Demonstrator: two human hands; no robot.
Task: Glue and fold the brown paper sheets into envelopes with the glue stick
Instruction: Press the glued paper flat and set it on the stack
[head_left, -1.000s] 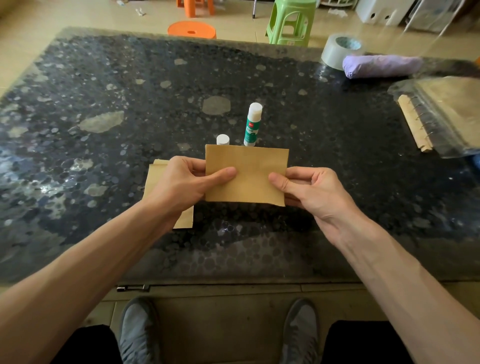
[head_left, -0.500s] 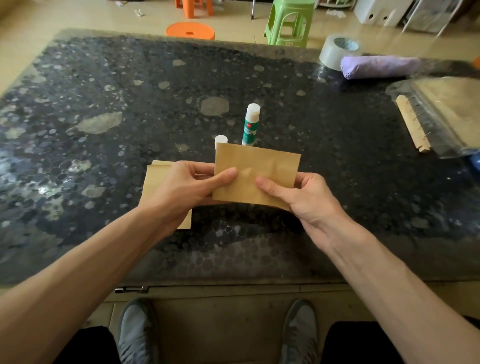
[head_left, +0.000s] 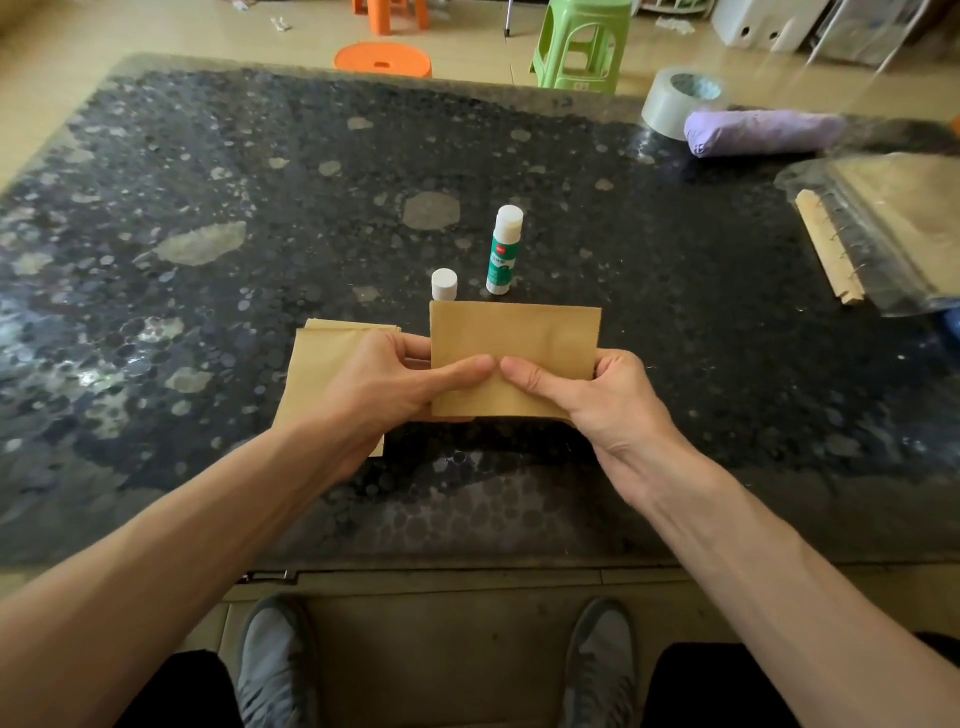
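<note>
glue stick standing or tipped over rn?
Upright. The glue stick stands on its base on the table, white end up, just behind the held brown paper.

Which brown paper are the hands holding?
The brown sheet near the glue stick, pinched by left hand and right hand; the stack lies flat on the table.

Tape roll (head_left: 680, 101) touching purple bundle (head_left: 763, 132), perhaps umbrella; green stool (head_left: 582, 47).
</note>
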